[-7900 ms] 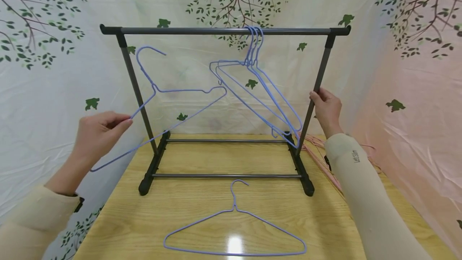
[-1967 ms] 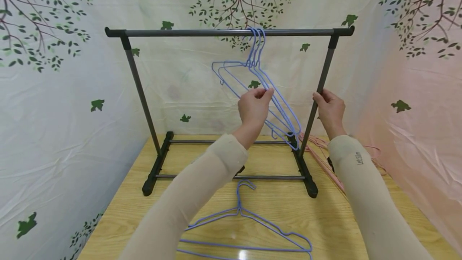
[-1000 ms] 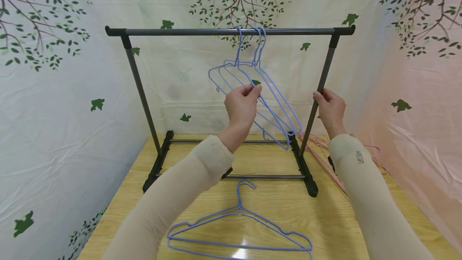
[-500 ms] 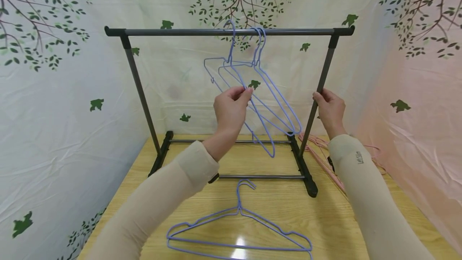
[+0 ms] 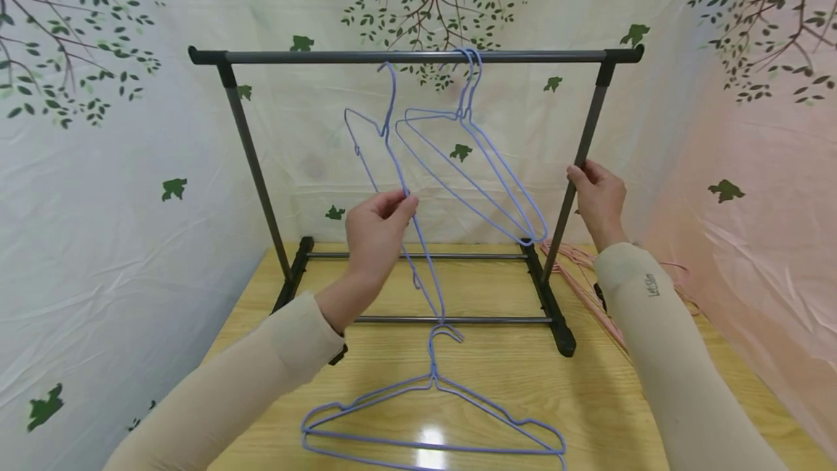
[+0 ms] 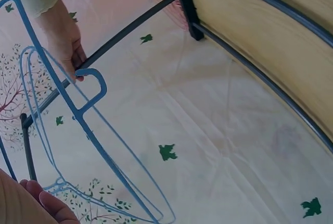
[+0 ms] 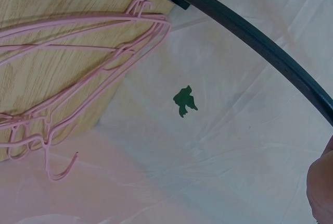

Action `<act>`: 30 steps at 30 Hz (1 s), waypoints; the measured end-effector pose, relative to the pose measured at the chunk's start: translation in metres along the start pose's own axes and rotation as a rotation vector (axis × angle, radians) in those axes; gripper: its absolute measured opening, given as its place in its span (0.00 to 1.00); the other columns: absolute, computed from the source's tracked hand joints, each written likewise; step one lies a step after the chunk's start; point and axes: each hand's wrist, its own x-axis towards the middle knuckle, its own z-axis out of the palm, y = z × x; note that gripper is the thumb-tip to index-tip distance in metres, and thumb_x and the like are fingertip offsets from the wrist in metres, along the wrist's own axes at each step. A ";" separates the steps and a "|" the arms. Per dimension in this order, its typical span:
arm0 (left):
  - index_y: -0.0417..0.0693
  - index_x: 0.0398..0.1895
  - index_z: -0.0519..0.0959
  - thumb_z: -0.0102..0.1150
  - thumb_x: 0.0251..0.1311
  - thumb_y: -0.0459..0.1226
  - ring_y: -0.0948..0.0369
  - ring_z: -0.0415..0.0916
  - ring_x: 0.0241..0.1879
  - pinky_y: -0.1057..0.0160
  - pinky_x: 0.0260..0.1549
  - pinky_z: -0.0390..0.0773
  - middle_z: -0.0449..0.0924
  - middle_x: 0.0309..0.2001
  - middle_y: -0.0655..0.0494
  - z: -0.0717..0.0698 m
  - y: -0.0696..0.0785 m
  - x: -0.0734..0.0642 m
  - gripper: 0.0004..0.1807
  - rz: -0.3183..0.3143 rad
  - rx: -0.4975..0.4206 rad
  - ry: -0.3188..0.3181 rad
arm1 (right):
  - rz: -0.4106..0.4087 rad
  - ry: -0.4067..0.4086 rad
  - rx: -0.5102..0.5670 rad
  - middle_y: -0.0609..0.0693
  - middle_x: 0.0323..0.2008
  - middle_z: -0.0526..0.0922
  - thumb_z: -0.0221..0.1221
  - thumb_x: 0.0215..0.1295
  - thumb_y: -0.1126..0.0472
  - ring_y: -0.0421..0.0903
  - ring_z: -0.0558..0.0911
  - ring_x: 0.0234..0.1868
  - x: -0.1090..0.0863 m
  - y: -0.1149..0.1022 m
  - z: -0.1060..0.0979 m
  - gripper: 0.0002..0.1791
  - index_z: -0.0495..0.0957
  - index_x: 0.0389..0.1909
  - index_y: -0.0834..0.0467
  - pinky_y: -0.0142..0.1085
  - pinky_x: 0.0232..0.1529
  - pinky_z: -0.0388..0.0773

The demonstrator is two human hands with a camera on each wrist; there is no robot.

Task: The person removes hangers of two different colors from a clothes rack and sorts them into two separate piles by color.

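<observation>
My left hand (image 5: 378, 235) pinches one side of a blue wire hanger (image 5: 394, 89) between thumb and fingers. The hanger tilts, its hook just below and in front of the rail (image 5: 314, 57) of a black garment rack. My right hand (image 5: 598, 198) grips the rack's right post (image 5: 589, 118). Two blue hangers (image 5: 465, 112) hang from the rail, right of centre. In front of the rack, two more blue hangers (image 5: 434, 373) lie stacked on the table. The left wrist view shows the held hanger (image 6: 112, 162) large and close, crossing in front of the hung ones.
Several pink hangers (image 7: 67, 21) lie in a pile on the wooden table (image 5: 255, 391), just right of the rack. The rack's lower bars (image 5: 484, 320) run across the tabletop. A pale cloth (image 5: 314, 122) with leaf prints stands behind and on both sides.
My left hand has taken a hanger off the rail and drawn it left and toward me. Earlier, it laid another onto the one on the table. My right hand stays on the post.
</observation>
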 end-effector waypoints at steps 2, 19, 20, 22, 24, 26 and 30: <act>0.41 0.44 0.86 0.66 0.64 0.38 0.58 0.81 0.36 0.68 0.34 0.80 0.85 0.37 0.50 -0.009 -0.005 -0.004 0.11 -0.001 0.028 -0.005 | 0.001 0.002 0.000 0.43 0.46 0.85 0.57 0.69 0.41 0.39 0.79 0.52 0.000 0.000 -0.001 0.27 0.80 0.61 0.54 0.24 0.31 0.74; 0.40 0.49 0.85 0.61 0.69 0.39 0.62 0.81 0.35 0.71 0.32 0.79 0.86 0.39 0.45 -0.091 -0.054 -0.016 0.14 -0.020 0.309 -0.033 | -0.018 0.008 0.004 0.45 0.46 0.86 0.58 0.70 0.43 0.39 0.79 0.51 0.000 -0.002 0.000 0.26 0.80 0.60 0.56 0.28 0.46 0.74; 0.39 0.49 0.85 0.61 0.69 0.39 0.63 0.80 0.33 0.71 0.30 0.78 0.86 0.38 0.44 -0.095 -0.057 -0.015 0.13 -0.017 0.325 -0.025 | -0.016 0.006 0.003 0.46 0.46 0.86 0.58 0.70 0.44 0.39 0.79 0.52 0.000 -0.002 0.000 0.26 0.80 0.60 0.56 0.30 0.49 0.73; 0.38 0.48 0.85 0.61 0.68 0.37 0.66 0.79 0.30 0.72 0.28 0.77 0.86 0.37 0.43 -0.102 -0.062 -0.014 0.13 -0.012 0.357 -0.004 | -0.008 0.000 0.002 0.47 0.48 0.85 0.58 0.70 0.43 0.40 0.79 0.52 0.000 -0.002 0.000 0.26 0.80 0.61 0.56 0.32 0.50 0.73; 0.37 0.48 0.85 0.61 0.68 0.37 0.68 0.77 0.27 0.72 0.25 0.75 0.86 0.36 0.44 -0.109 -0.066 -0.012 0.13 -0.010 0.396 0.009 | 0.002 -0.010 0.002 0.47 0.49 0.85 0.57 0.70 0.43 0.40 0.79 0.53 0.001 -0.002 0.000 0.27 0.79 0.61 0.55 0.31 0.48 0.73; 0.37 0.48 0.85 0.61 0.68 0.35 0.67 0.76 0.26 0.72 0.25 0.73 0.86 0.35 0.44 -0.117 -0.070 -0.011 0.12 0.019 0.448 0.017 | 0.006 -0.013 0.003 0.48 0.50 0.85 0.57 0.70 0.42 0.40 0.79 0.53 0.001 -0.001 0.000 0.27 0.79 0.62 0.54 0.28 0.44 0.73; 0.37 0.44 0.86 0.61 0.67 0.34 0.60 0.75 0.25 0.67 0.25 0.71 0.86 0.33 0.45 -0.132 -0.078 -0.009 0.10 0.132 0.577 0.016 | -0.008 -0.008 0.001 0.46 0.48 0.85 0.57 0.69 0.41 0.39 0.79 0.51 0.000 0.000 0.000 0.27 0.80 0.61 0.54 0.25 0.36 0.73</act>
